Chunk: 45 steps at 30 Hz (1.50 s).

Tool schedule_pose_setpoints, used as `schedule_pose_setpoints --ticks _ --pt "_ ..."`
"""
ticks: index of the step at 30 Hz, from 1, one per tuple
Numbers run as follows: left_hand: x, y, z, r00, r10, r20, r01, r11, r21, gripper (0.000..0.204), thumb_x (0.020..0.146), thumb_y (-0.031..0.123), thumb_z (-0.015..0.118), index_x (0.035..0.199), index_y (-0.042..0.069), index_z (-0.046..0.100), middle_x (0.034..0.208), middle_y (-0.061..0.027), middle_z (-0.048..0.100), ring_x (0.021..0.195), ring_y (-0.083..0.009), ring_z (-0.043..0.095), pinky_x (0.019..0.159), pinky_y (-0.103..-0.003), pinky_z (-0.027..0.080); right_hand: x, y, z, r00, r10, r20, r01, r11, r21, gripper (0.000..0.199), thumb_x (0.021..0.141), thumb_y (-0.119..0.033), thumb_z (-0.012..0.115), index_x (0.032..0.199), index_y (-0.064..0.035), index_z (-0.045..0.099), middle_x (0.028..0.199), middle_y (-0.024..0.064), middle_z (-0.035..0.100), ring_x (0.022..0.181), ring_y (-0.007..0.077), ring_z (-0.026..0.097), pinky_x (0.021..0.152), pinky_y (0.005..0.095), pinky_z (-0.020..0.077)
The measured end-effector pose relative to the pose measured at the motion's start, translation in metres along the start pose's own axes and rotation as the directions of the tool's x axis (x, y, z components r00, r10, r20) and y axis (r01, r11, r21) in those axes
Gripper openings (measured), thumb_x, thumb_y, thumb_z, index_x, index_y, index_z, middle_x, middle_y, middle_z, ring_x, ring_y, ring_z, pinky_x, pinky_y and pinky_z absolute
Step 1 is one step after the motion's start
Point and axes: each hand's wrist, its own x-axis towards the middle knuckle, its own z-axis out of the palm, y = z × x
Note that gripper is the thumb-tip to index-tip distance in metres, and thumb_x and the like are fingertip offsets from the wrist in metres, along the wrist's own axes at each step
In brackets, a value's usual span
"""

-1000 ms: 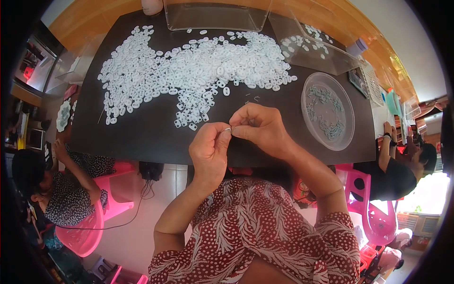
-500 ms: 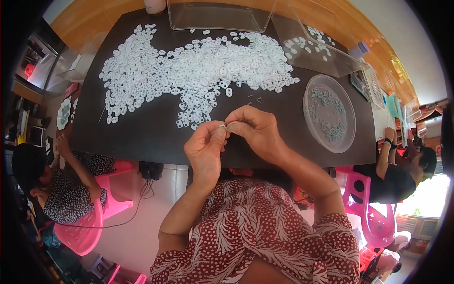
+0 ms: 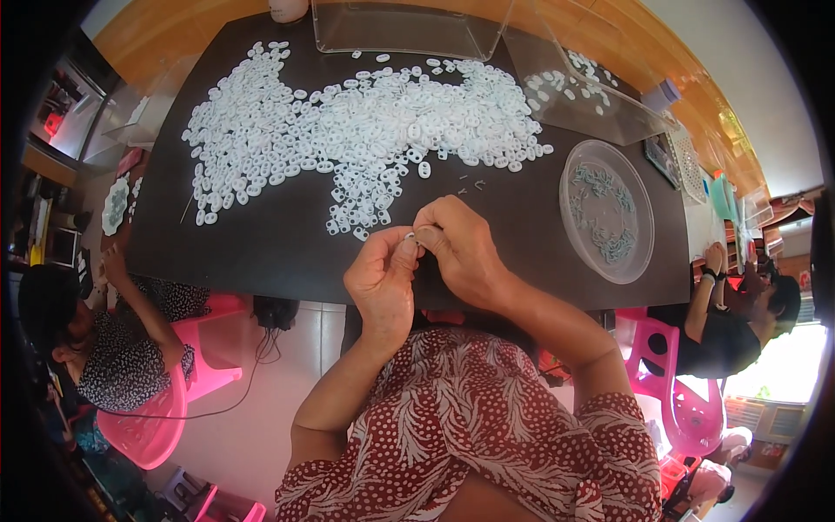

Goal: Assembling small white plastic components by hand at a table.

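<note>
Thumb and forefinger of my left hand (image 3: 384, 274) pinch a small white plastic piece (image 3: 411, 236), mostly hidden by the fingertips. My right hand (image 3: 461, 248) meets it there, thumb and forefinger pressed together; whatever they hold is too small to make out. Both hands are held over the near edge of the dark table. Just beyond them spreads a large heap of small white oval pieces with holes (image 3: 348, 130). A few tiny grey slivers (image 3: 479, 184) lie on the table past my right hand.
At the right is a round clear plastic lid (image 3: 570, 222) with many small grey-green parts (image 3: 616, 245). Clear bins (image 3: 417, 48) stand at the back, and a phone (image 3: 661, 161) lies at the right edge. People sit on pink chairs (image 3: 152, 426) at both sides.
Both hands remain pinched together at the white piece. The right hand's fingers have curled in slightly more. The view has shifted a little.
</note>
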Motion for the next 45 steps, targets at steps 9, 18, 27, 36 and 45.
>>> schedule_pose_setpoints --ticks 9,18,27,36,45 --pt "0.006 0.003 -0.004 0.999 -0.007 -0.044 0.004 0.998 -0.056 0.010 0.090 0.004 0.060 0.097 -0.003 0.063 0.080 -0.0034 0.062 0.063 -0.0057 0.051 0.055 -0.018 0.041 0.009 -0.002 -0.004 0.997 -0.071 -0.008 0.070 0.997 -0.042 0.006 0.085 -0.009 0.058 0.081 -0.0051 0.058 0.076 0.0082 0.057 0.075 0.0287 0.052 0.067 0.0399 0.0426" --pt "0.009 0.005 -0.011 0.997 0.022 -0.073 -0.028 0.996 -0.079 0.013 0.089 0.004 0.060 0.099 -0.005 0.062 0.081 -0.0077 0.064 0.062 -0.0077 0.052 0.055 -0.019 0.043 0.051 0.047 -0.005 0.969 -0.230 -0.089 0.122 0.763 -0.635 0.009 0.076 -0.014 0.067 0.078 -0.0061 0.064 0.073 0.0115 0.056 0.076 0.0310 0.053 0.064 0.0406 0.0432" --pt "0.008 0.007 -0.015 0.998 0.001 -0.065 -0.007 0.996 -0.089 0.013 0.090 0.005 0.060 0.099 -0.005 0.062 0.081 -0.0079 0.064 0.061 -0.0081 0.052 0.056 -0.020 0.043 0.054 0.057 0.004 0.955 -0.296 0.015 0.223 0.684 -0.694 0.010 0.076 -0.007 0.065 0.076 -0.0023 0.057 0.074 0.0124 0.055 0.073 0.0297 0.052 0.062 0.0408 0.0438" --pt "0.011 0.009 -0.010 0.995 -0.062 -0.072 0.051 0.988 -0.146 0.014 0.090 0.006 0.060 0.097 -0.005 0.060 0.080 -0.0089 0.063 0.061 -0.0098 0.053 0.056 -0.022 0.044 0.029 0.007 -0.018 0.922 0.355 0.157 -0.386 0.797 0.464 0.013 0.087 -0.011 0.060 0.094 -0.0015 0.065 0.076 0.0032 0.066 0.064 0.0070 0.056 0.056 0.0206 0.0427" --pt "0.008 0.011 -0.008 0.997 -0.048 -0.063 0.035 0.981 -0.190 0.012 0.090 0.005 0.059 0.097 -0.005 0.060 0.079 -0.0092 0.062 0.063 -0.0112 0.054 0.057 -0.023 0.045 0.013 -0.003 -0.014 0.928 0.295 0.226 -0.371 0.768 0.521 0.015 0.087 -0.010 0.061 0.097 -0.0017 0.066 0.075 0.0005 0.065 0.065 0.0033 0.053 0.055 0.0183 0.0408"
